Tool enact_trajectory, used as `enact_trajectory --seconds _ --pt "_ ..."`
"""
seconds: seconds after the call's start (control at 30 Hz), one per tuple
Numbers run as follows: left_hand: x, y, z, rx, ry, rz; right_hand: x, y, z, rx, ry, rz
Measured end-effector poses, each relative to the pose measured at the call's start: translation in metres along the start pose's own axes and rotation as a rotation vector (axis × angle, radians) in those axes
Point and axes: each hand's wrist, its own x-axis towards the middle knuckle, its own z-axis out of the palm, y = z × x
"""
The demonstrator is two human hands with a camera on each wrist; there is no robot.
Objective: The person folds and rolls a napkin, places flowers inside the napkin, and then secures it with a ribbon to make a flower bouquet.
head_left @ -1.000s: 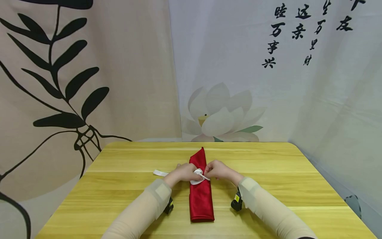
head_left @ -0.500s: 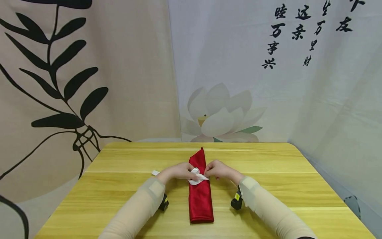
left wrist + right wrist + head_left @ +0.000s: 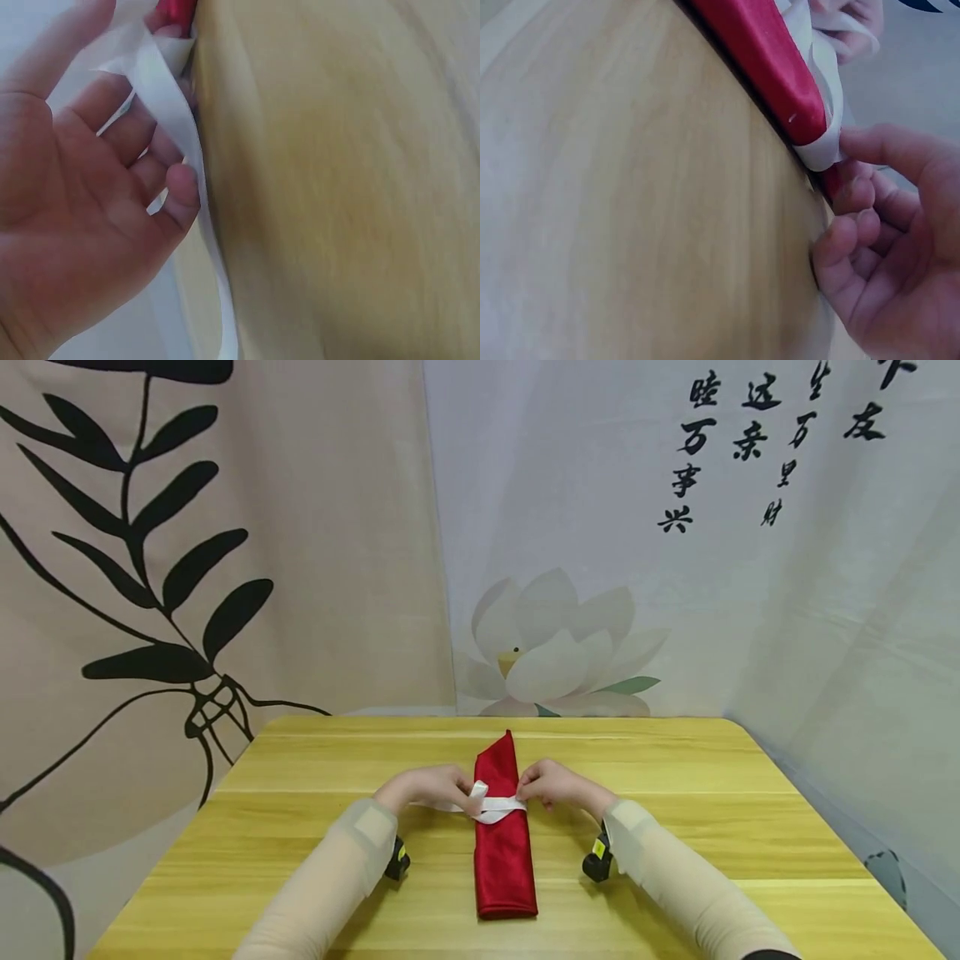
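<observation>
A long, folded shiny red cloth [image 3: 506,868] lies lengthwise on the wooden table. Around its middle runs a white ribbon [image 3: 501,810]. My left hand [image 3: 433,787], at the cloth's left side, pinches the ribbon between thumb and fingers. In the left wrist view a length of ribbon [image 3: 171,101] crosses the curled fingers and trails down past the little finger. At the opposite edge my right hand [image 3: 558,783] pinches the ribbon where it wraps round the side. The right wrist view shows thumb and fingertips right at that ribbon band [image 3: 823,150], the other fingers curled.
The pale wooden table [image 3: 675,760] spreads around the cloth. Small black wrist cameras hang under both forearms, one a black device [image 3: 596,860] by the right wrist. Behind the table hangs a light curtain [image 3: 360,527] with printed leaves, a lotus and characters.
My left hand has moved left, off the cloth's middle, drawing the ribbon out with it. The loop over the cloth has flattened into a band. The right hand has stayed nearly in place.
</observation>
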Motion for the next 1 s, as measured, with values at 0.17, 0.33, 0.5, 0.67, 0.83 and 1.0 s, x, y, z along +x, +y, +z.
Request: enact_trajectory --seconds 0.17,0.33,0.5,0.67,0.83,1.0 --pt "-0.008 -0.007 -0.008 -0.004 -0.040 0.030 -0.002 0.002 -0.004 0.046 -0.018 0.016" --pt "-0.013 -0.016 -0.013 -0.030 -0.037 0.068 -0.003 0.007 -0.010 0.057 -0.021 0.032" --pt "-0.022 -0.018 -0.015 0.001 0.023 0.019 -0.006 0.009 -0.016 0.043 -0.012 0.031" --pt "-0.029 -0.021 -0.017 0.037 0.077 -0.032 -0.010 0.011 -0.025 0.038 -0.009 0.030" --pt "-0.037 -0.022 -0.021 0.044 0.130 -0.054 -0.016 0.013 -0.036 0.027 0.011 0.014" --pt "-0.039 -0.024 -0.024 0.058 0.138 -0.037 -0.024 0.018 -0.046 0.013 0.019 0.025"
